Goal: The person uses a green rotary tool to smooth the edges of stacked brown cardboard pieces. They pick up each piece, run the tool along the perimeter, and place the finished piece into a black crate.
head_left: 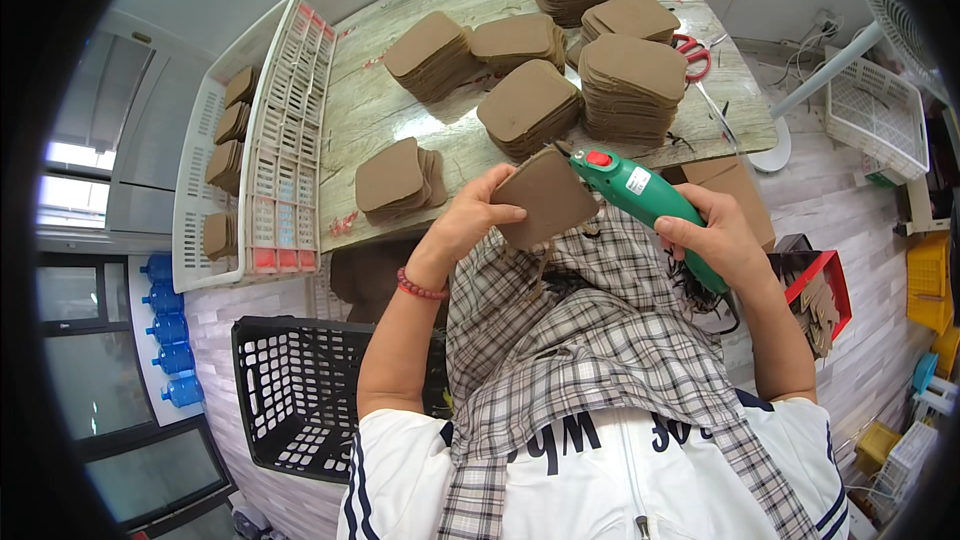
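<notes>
My left hand (478, 210) pinches a brown, round-cornered flat piece (548, 198) by its left edge, above my lap at the table's near side. In my right hand (715, 230) is a green electric cutter (645, 192) with a red switch, my fingers wrapped around its body. The cutter's dark tip (565, 149) lies at the upper edge of the piece; whether it touches is too small to tell. Close to my left hand, a low stack of like pieces (392, 180) rests on the table. A taller stack (630, 90) stands beyond the cutter.
More brown stacks cover the far part of the wooden table (370, 90). Red-handled scissors (692, 58) lie at its right. A white crate (285, 140) holding pieces stands left, and a black crate (300, 390) sits below it. Right of me, a red-rimmed box (835, 290) contains scraps.
</notes>
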{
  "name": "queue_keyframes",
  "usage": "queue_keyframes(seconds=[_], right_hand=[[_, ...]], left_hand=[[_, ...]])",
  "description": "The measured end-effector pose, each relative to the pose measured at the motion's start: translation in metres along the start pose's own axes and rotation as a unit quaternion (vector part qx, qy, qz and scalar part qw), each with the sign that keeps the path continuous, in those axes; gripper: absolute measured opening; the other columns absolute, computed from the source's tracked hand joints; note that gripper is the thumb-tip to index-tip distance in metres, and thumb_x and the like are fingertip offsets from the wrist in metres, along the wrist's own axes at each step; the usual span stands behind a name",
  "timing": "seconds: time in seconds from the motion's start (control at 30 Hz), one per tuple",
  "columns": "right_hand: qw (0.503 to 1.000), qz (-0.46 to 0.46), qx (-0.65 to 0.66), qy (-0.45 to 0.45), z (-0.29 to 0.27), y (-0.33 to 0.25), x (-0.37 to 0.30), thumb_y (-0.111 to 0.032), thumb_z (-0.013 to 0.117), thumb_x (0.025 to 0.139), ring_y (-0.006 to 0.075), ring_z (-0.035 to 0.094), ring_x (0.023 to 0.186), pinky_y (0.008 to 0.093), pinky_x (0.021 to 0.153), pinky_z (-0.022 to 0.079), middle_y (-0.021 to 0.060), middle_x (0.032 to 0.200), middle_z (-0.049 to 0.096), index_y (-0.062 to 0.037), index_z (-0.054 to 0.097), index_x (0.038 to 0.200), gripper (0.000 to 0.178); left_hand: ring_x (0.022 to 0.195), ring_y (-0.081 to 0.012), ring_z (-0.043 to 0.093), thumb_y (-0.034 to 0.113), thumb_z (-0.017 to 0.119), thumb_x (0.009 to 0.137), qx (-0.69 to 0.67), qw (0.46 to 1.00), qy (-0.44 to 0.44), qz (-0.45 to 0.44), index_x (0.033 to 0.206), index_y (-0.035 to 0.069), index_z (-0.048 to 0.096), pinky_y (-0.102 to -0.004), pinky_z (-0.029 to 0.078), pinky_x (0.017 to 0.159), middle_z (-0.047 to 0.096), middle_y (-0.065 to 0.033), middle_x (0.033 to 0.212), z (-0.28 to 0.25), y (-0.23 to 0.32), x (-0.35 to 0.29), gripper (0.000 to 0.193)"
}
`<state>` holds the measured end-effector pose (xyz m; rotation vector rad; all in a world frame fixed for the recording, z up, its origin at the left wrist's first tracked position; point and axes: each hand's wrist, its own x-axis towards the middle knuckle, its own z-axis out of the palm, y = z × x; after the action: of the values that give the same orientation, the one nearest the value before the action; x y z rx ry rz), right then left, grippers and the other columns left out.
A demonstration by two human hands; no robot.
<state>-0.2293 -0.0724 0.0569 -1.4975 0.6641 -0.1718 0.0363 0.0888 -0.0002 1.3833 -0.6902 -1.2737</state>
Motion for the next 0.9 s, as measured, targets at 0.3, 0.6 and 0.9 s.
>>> queue_keyframes(seconds=[0.3, 0.6, 0.9], right_hand=[[0.999, 0.012, 0.016, -0.030, -0.002, 0.003, -0.002, -0.022, 0.070, 0.082, 0.0076, 0.055, 0.058, 0.0224, 0.055, 0.046, 0.0033, 0.071, 0.061, 0.0024, 0.062, 0.102, 0.032], [0.997, 0.026, -0.009, -0.076, 0.003, 0.003, -0.002, -0.021, 0.070, 0.081, 0.0077, 0.054, 0.059, 0.0233, 0.055, 0.045, 0.0025, 0.073, 0.060, 0.0023, 0.062, 0.103, 0.033], [0.997, 0.029, -0.019, -0.068, 0.011, 0.006, -0.004, -0.021, 0.072, 0.079, 0.0073, 0.054, 0.059, 0.0232, 0.054, 0.045, 0.0025, 0.074, 0.060, 0.0030, 0.062, 0.104, 0.036]], left_hand=[[0.075, -0.0097, 0.061, 0.001, 0.070, 0.079, -0.098, 0.982, 0.121, 0.105, 0.086, 0.004, 0.063, -0.0249, 0.049, 0.072, 0.067, -0.0020, 0.084, -0.027, 0.000, -0.009, 0.010], [0.075, -0.0129, 0.064, -0.002, 0.069, 0.077, -0.144, 0.986, 0.067, 0.040, 0.091, 0.001, 0.065, -0.0263, 0.052, 0.072, 0.068, -0.0060, 0.086, -0.042, 0.003, -0.011, 0.015], [0.074, -0.0120, 0.064, -0.003, 0.070, 0.076, -0.098, 0.994, 0.040, 0.012, 0.092, -0.001, 0.065, -0.0256, 0.052, 0.071, 0.068, -0.0062, 0.086, -0.025, 0.010, -0.013, 0.017]])
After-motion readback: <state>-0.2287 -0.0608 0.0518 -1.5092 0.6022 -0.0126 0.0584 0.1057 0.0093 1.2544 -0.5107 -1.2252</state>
